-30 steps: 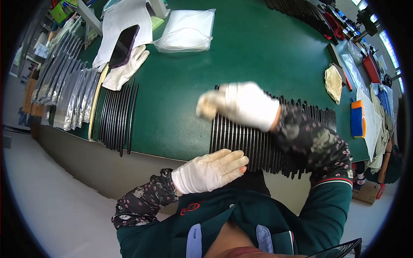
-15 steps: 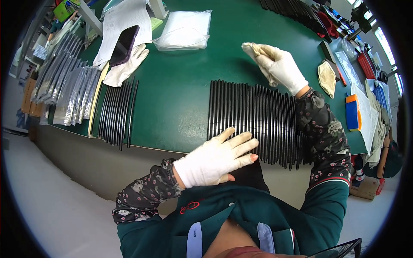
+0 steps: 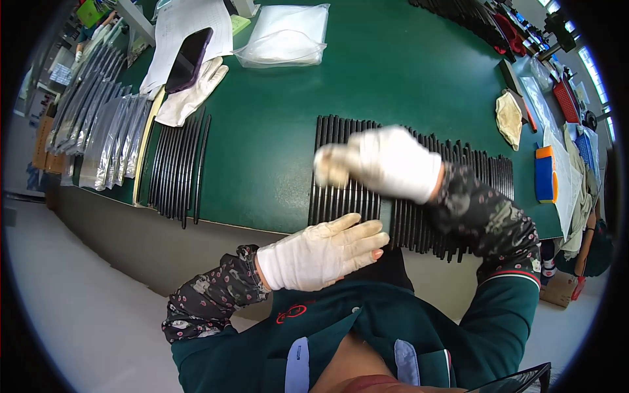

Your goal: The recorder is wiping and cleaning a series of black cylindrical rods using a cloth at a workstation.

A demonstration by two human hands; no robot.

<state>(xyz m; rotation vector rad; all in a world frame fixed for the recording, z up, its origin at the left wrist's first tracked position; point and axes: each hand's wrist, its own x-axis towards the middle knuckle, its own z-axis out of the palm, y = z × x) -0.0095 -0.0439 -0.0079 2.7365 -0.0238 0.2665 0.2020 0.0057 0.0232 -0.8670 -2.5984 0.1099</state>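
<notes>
Many slim black rods [image 3: 426, 226] lie side by side at the green table's near edge, their near ends reaching over it. A narrow gap splits them into a left and a right group. My left hand [image 3: 321, 252], in a white glove with bare fingertips showing, rests flat with fingers stretched at the near ends of the left group. Across the upper part of the rods is my right hand [image 3: 383, 164], also gloved and blurred by motion. Its fingers are curled closed; anything in them is hidden by blur.
At left lie a smaller row of black rods [image 3: 173, 170], bagged bundles [image 3: 114, 141], a phone [image 3: 189, 60] and a spare glove [image 3: 190, 95]. Clear plastic bags [image 3: 285, 36] lie farther back. At right are a beige cloth piece [image 3: 508, 120] and a blue-orange sponge-like block [image 3: 545, 175].
My right hand has swung left and nearer, from beyond the rods to over them. The rods have spread apart, with a gap between two groups. My left hand has shifted slightly left.
</notes>
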